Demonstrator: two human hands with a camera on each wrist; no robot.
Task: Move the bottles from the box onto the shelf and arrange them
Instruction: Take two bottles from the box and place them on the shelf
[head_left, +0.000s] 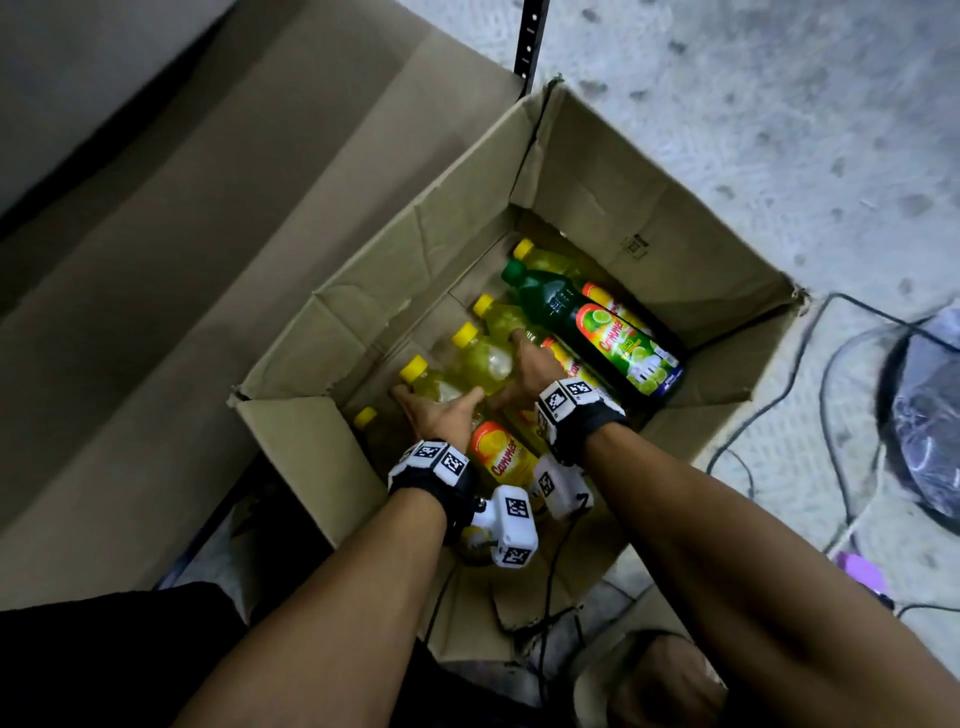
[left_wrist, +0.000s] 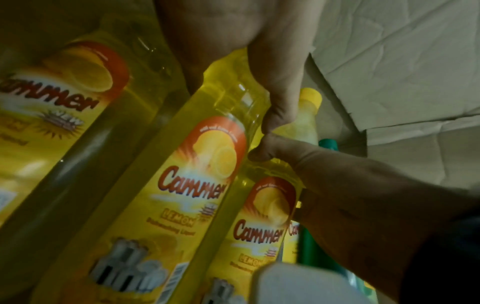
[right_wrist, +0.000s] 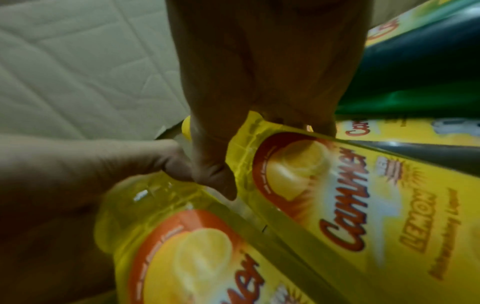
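Down inside the open cardboard box (head_left: 613, 171), several yellow lemon bottles are seen lying side by side with their yellow caps pointing toward the far-left wall, and a green bottle (head_left: 597, 327) is laid across them at the right. The left hand (head_left: 441, 410) is placed over the shoulder of one yellow bottle (head_left: 436, 387), its fingers curled round the far side and its thumb stretched across the near side, so the bottle's neck is enclosed between them. The right hand (head_left: 530, 364) is set on the neighbouring yellow bottle (head_left: 483, 358), its fingers wrapped over the clear upper part above the label and its thumb angled toward the left thumb. In the left wrist view, the two thumbs are shown nearly touching above a "Cammer" label (left_wrist: 197, 185). In the right wrist view, the right thumb (right_wrist: 215, 181) is pressed into the gap between two bottles. Both gripped bottles are seen inside the box, among the others. Cables (head_left: 831, 364) are seen on the floor at the right.
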